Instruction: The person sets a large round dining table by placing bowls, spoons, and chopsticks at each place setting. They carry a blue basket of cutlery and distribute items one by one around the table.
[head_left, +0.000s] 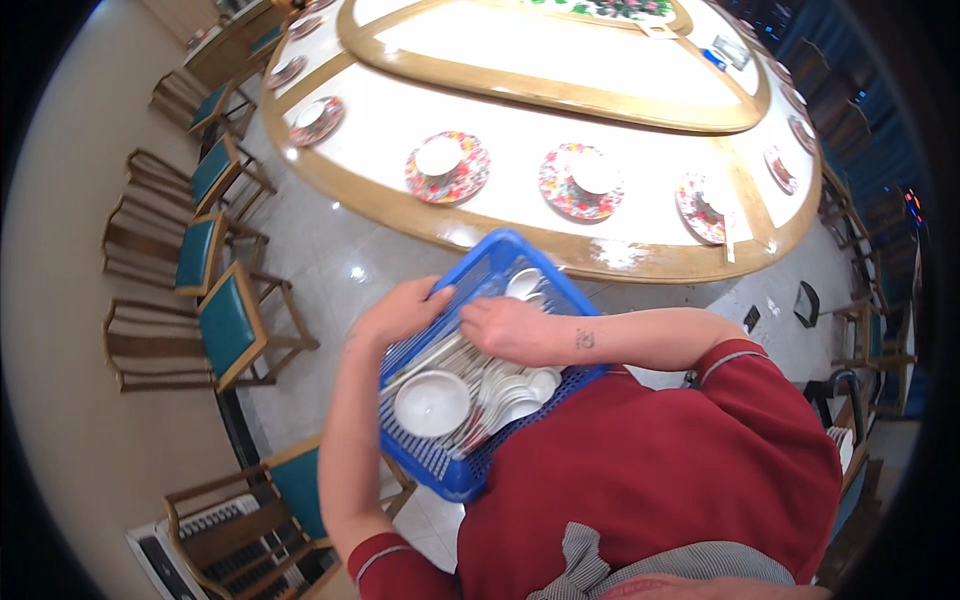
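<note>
A blue plastic basket (448, 486) is tilted against my front, by the table's near edge. My left hand (409, 309) grips its left rim, thumb over the top. Inside lie white chopsticks (439, 351), several white spoons (517, 397) and a white bowl (433, 403). My right hand (504, 328) reaches into the basket, its fingers curled down at the chopsticks' upper ends. Its fingertips are hidden, so whether it holds any is unclear. A small white dish (524, 283) shows beyond that hand.
A round table (510, 187) with a wooden rim carries a raised turntable (555, 90). Floral plates with white bowls, such as this plate (448, 189) and this plate (581, 206), line its edge. Chairs with green seats (232, 330) stand left; another chair (300, 480) is close behind my left arm.
</note>
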